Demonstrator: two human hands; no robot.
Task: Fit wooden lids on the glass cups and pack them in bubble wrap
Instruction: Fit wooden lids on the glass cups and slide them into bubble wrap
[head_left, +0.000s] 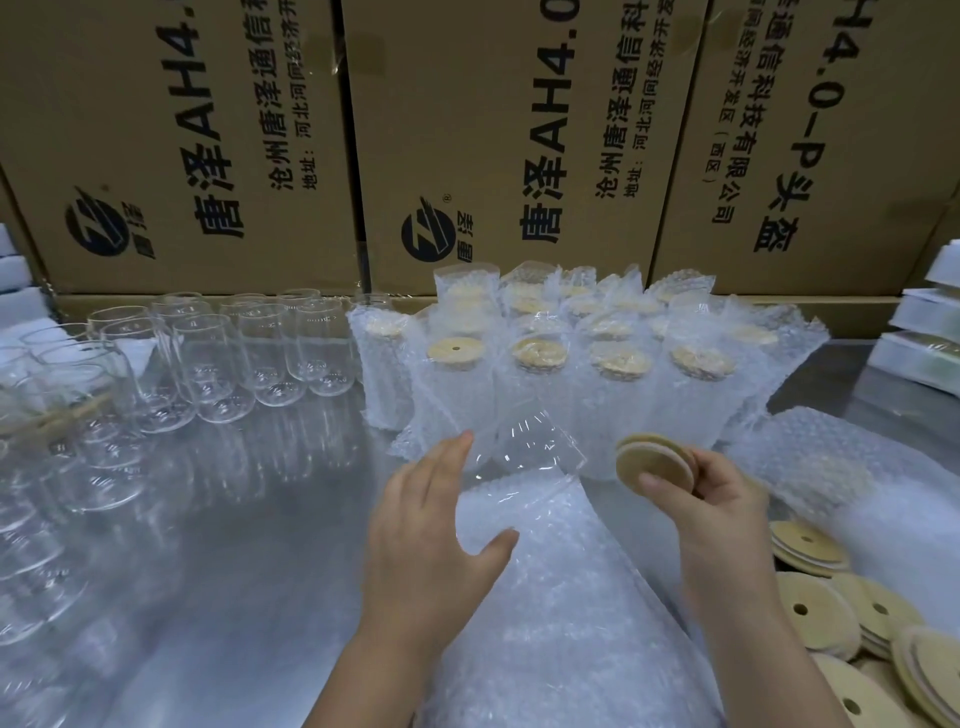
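Note:
My right hand (722, 499) pinches a round wooden lid (655, 462) held up on edge, right of centre. My left hand (436, 525) is spread with straight fingers against a bare glass cup (530, 441) that sits in the mouth of a bubble wrap bag (550, 597) lying on the steel table. Several wrapped cups with lids (613, 364) stand in rows behind. Several bare glass cups (244, 353) stand at the left. Loose wooden lids (852, 613) lie at the lower right.
Large cardboard boxes (467, 130) wall off the back of the steel table (234, 545). White boxes (924, 338) are stacked at the right edge, and white foam blocks (15, 280) at the left. More bubble wrap bags (831, 467) lie at the right.

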